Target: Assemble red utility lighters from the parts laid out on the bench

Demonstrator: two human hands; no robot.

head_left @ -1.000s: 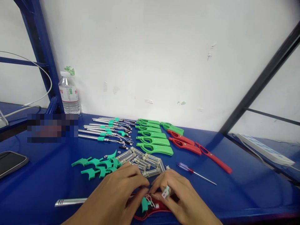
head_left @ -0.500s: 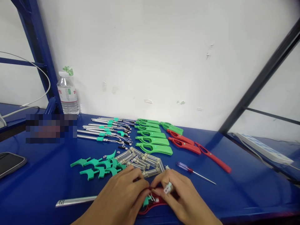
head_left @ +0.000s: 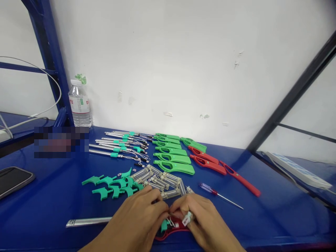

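My left hand is closed on the left part of a red casing near the table's front edge. Inside the casing sit a teal piece and white wires. Against its upper edge, my right hand pinches with thumb and index finger. A small whitish part sticks out between the right fingers. From under my left wrist a silver metal tube extends leftward. What lies between the fingertips is too small to make out.
Teal triggers and clear cartridges lie just beyond my hands. Farther back are metal rods, green casings and red casings. A screwdriver lies right, a phone left, a bottle by the wall.
The view has shifted slightly, so the table items appear a little farther right. Both hands stay at the red casing with nearly the same hold.
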